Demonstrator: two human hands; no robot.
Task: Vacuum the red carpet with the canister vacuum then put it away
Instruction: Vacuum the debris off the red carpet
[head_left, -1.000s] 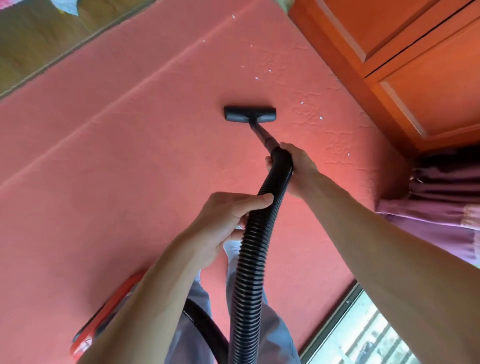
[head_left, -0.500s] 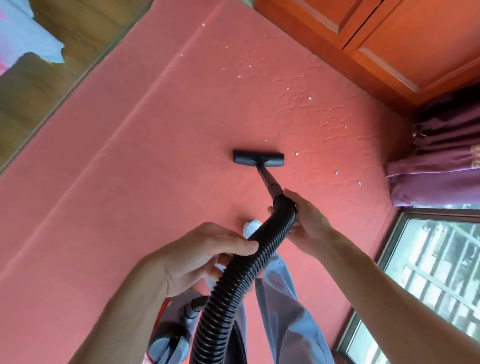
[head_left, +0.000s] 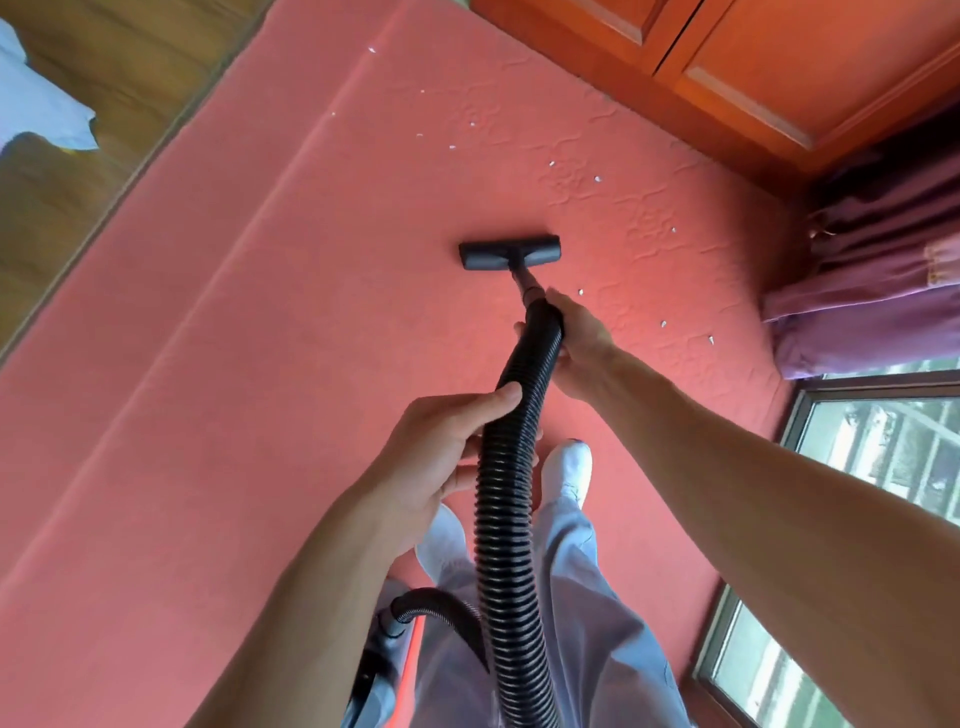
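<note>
Vacuuming carpet with nozzle lying flat near carpet middle.
Gripping ribbed hose with left hand, fingers curled round it; gripping hose's front end with right hand, nearer nozzle. Running hose down to canister, partly hidden behind legs at lower edge. Showing white scraps scattered on carpet beyond and right of nozzle.

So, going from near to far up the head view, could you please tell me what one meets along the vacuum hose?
Canister vacuum → left hand gripping the hose → right hand → floor nozzle → wooden cabinet.
</note>
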